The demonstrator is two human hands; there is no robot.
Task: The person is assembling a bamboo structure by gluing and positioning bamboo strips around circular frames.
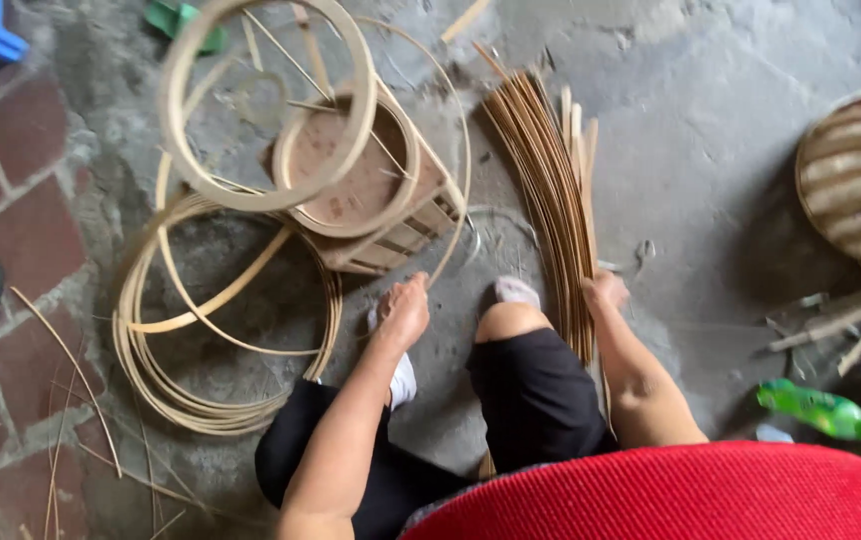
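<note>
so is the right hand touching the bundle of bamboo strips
Touching. The head view shows the right hand closed against the near end of the strip bundle, with no gap between fingers and strips.

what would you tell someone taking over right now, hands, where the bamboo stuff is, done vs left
Left hand: closed on a thin bamboo hoop strip that arcs up over the small wooden stool.
Right hand: on the lower end of the bundle of bamboo slivers lying on the concrete floor.
Things: a round bamboo frame leans on the stool; coiled bamboo strips lie to the left.
Done: one ring frame is formed.
Left: the bundle looks mostly unused; the held strip is not visibly fixed to anything.
</note>
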